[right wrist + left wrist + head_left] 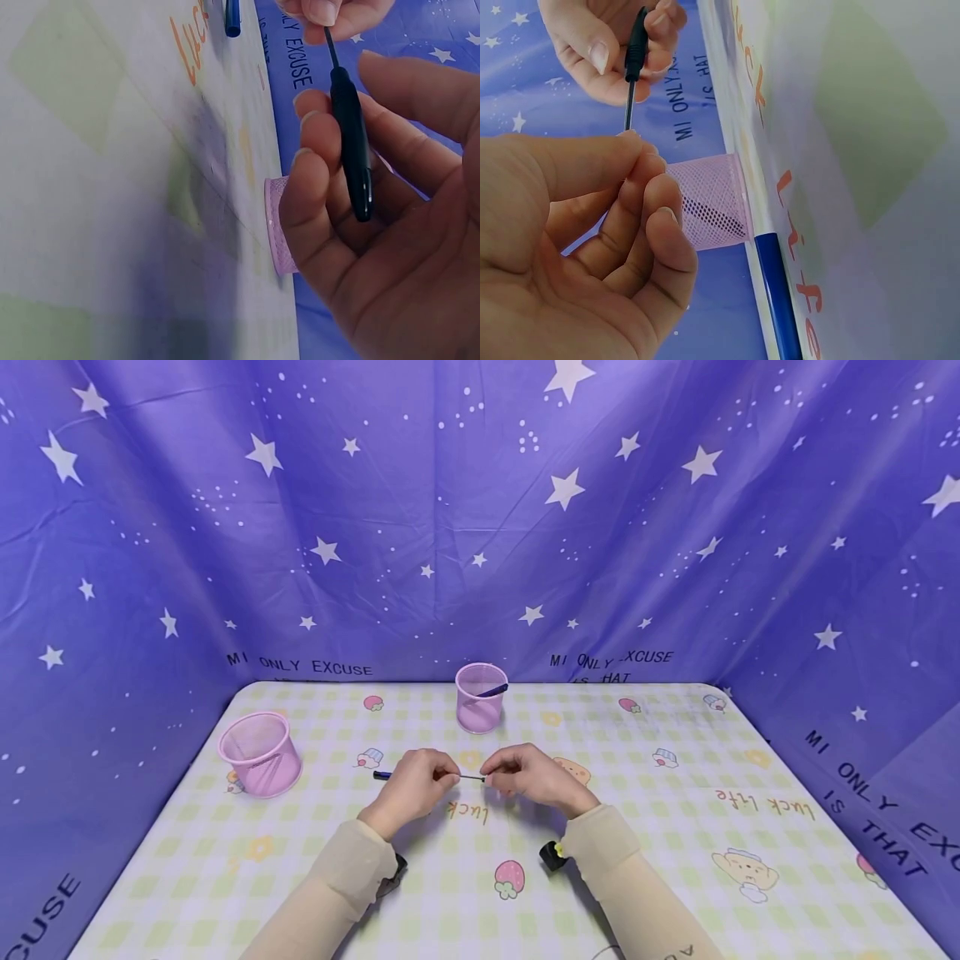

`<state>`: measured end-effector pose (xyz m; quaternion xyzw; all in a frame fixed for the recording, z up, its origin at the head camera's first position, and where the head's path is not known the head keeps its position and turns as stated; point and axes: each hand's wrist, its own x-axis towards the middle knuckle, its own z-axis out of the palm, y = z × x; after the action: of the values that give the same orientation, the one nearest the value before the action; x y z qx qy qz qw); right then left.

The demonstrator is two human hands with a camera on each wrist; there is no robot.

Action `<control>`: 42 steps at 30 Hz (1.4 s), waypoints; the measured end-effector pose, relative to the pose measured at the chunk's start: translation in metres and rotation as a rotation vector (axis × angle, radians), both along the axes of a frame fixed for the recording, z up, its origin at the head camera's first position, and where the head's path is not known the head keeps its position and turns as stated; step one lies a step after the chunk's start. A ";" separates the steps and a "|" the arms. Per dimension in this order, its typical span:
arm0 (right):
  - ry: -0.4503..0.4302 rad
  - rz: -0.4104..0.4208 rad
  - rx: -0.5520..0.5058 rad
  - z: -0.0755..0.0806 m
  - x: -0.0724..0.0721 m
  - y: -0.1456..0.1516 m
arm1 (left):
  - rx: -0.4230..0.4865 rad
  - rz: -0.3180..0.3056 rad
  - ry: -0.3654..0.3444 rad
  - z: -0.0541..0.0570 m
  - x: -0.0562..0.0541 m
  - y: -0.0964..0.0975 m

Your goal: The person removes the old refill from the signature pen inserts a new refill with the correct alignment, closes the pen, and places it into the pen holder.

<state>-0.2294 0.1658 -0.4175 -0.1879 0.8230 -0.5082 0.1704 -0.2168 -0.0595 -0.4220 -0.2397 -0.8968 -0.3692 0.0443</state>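
Both hands meet over the middle of the table on one slim object, a black ribbed piece (pixel 351 142) with a thin grey rod (pixel 629 109) coming out of one end. My left hand (pixel 412 789) pinches the rod between thumb and fingertips. The black piece lies in my right hand (pixel 536 777), held by the curled fingers, its tapered end toward the palm. Beside the left hand, a blue pen-like tube (pixel 382 775) with a dark end lies on the table, partly hidden behind that hand in the head view.
At the back middle, a pink mesh cup (pixel 478 714) holds a dark blue pen-like item (pixel 493 691). Another pink mesh cup (pixel 273 772) stands at the left. A checked cloth (pixel 637 868) covers the table, and a purple star curtain (pixel 435 527) hangs behind it.
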 end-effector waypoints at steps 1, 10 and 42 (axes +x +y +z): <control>0.013 0.012 0.009 0.001 0.000 0.000 | 0.000 0.000 0.001 0.000 0.000 0.000; 0.089 0.057 0.059 0.001 0.002 -0.005 | -0.009 0.002 0.002 0.003 0.002 0.000; 0.132 0.058 0.102 0.034 0.025 -0.017 | -0.022 -0.042 0.015 0.003 0.007 0.005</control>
<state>-0.2045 0.1492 -0.3838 -0.2359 0.8515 -0.4470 0.1400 -0.2100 -0.0550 -0.4187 -0.2615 -0.8953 -0.3584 0.0408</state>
